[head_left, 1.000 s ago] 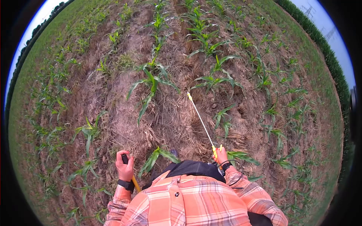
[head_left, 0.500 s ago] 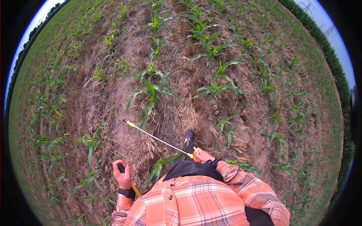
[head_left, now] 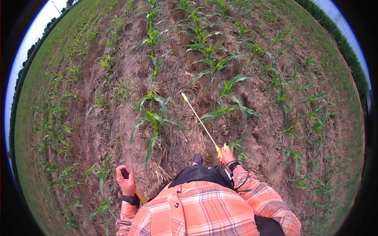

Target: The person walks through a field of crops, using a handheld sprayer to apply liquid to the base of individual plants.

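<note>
My right hand [head_left: 225, 155] is closed around the yellow grip of a sprayer wand [head_left: 201, 122]. The thin wand slants forward and to the left, its yellow nozzle end over the soil between two rows of young corn plants. On the left side, my left hand [head_left: 126, 180] is wrapped round the black grip of a pump handle [head_left: 125, 173], whose yellow bar runs back beside my hip. A leafy corn plant [head_left: 155, 118] stands left of the wand, and another corn plant [head_left: 228, 112] grows to its right.
Straw-covered soil [head_left: 189, 135] lies between the rows. One of my shoes [head_left: 197, 159] shows ahead of my body. A black cable [head_left: 247, 173] loops beside my right forearm. Taller green crop [head_left: 346, 51] borders the field at the right.
The wand has swung from left to right and forward, its tip leaving the left side of the near corn plant. My right hand moved right and forward; my left hand stays on the pump handle.
</note>
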The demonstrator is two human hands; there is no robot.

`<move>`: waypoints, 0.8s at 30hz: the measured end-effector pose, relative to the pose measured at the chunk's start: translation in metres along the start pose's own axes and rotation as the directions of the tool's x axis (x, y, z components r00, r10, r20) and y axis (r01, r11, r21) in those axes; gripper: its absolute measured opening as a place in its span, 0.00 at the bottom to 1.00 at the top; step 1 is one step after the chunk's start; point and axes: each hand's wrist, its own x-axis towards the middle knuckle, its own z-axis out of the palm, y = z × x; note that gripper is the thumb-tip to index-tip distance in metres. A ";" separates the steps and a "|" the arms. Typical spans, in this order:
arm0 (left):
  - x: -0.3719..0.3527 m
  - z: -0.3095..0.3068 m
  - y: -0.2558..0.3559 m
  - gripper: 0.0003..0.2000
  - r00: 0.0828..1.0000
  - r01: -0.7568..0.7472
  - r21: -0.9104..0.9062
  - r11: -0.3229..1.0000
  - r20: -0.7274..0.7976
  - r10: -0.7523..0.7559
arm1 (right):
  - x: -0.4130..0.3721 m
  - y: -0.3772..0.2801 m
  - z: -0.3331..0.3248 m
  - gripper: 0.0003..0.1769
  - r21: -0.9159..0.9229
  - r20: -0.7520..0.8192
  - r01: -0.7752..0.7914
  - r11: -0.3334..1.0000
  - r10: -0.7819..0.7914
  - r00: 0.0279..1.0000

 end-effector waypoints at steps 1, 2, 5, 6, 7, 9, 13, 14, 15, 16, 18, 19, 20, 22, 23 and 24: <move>0.008 0.007 0.010 0.11 1.000 0.022 -0.023 0.999 0.003 -0.022 | 0.005 -0.010 -0.009 0.10 0.045 -0.050 0.001 0.999 0.001 0.999; 0.016 0.015 0.015 0.11 0.999 0.044 -0.048 0.998 0.006 -0.044 | 0.011 -0.015 -0.019 0.10 0.096 -0.096 0.012 0.995 -0.003 0.995; 0.038 0.029 0.013 0.11 1.000 0.023 -0.036 0.999 0.007 -0.023 | 0.034 -0.026 -0.046 0.10 0.174 -0.220 0.061 0.983 -0.021 0.975; 0.042 0.031 0.016 0.11 0.999 0.035 -0.054 0.998 0.007 -0.035 | 0.039 -0.030 -0.055 0.10 0.244 -0.226 0.109 0.964 -0.053 0.973; 0.047 0.033 0.017 0.11 0.999 0.039 -0.054 0.998 0.007 -0.038 | 0.046 -0.029 -0.062 0.11 0.280 -0.256 0.138 0.950 -0.065 0.965; 0.062 0.038 0.019 0.11 1.000 0.017 -0.012 1.000 0.001 -0.017 | 0.058 -0.040 -0.072 0.12 0.269 -0.344 0.187 0.945 -0.087 0.935; 0.098 0.046 0.010 0.10 1.000 0.014 -0.008 1.000 0.019 -0.014 | 0.076 -0.060 -0.078 0.13 0.300 -0.433 0.238 0.924 -0.091 0.897; 0.108 0.049 0.006 0.10 0.999 0.018 -0.022 1.000 0.029 -0.017 | 0.080 -0.066 -0.076 0.13 0.309 -0.441 0.241 0.920 -0.086 0.894; 0.119 0.051 0.001 0.10 0.999 0.022 -0.038 0.999 0.041 -0.021 | 0.085 -0.071 -0.072 0.13 0.290 -0.445 0.229 0.929 -0.081 0.892; 0.130 0.053 -0.003 0.10 0.999 0.025 -0.042 0.999 0.036 -0.023 | 0.090 -0.079 -0.066 0.12 0.271 -0.451 0.221 0.937 -0.079 0.889; 0.162 0.059 -0.010 0.10 0.999 -0.014 -0.083 0.996 0.035 0.017 | 0.106 -0.093 -0.048 0.12 0.269 -0.426 0.218 0.938 -0.087 0.901; 0.177 0.060 -0.011 0.10 0.999 -0.036 -0.071 0.997 0.028 0.038 | 0.113 -0.102 -0.037 0.12 0.273 -0.400 0.203 0.940 -0.081 0.913; 0.189 0.058 -0.011 0.10 0.999 -0.035 -0.075 0.997 0.021 0.036 | 0.118 -0.112 -0.025 0.11 0.236 -0.406 0.150 0.960 -0.043 0.913; 0.214 0.053 -0.012 0.10 1.000 0.030 -0.145 0.989 0.002 -0.030 | 0.134 -0.127 0.002 0.12 0.061 -0.381 0.135 0.989 -0.102 0.919; 0.226 0.048 -0.022 0.10 1.000 -0.001 -0.130 0.992 -0.024 -0.002 | 0.142 -0.135 0.015 0.13 0.033 -0.332 0.133 0.991 -0.115 0.936; 0.236 0.044 -0.028 0.10 0.999 0.000 -0.138 0.990 -0.035 -0.005 | 0.149 -0.149 0.029 0.12 0.050 -0.266 0.153 0.987 -0.135 0.955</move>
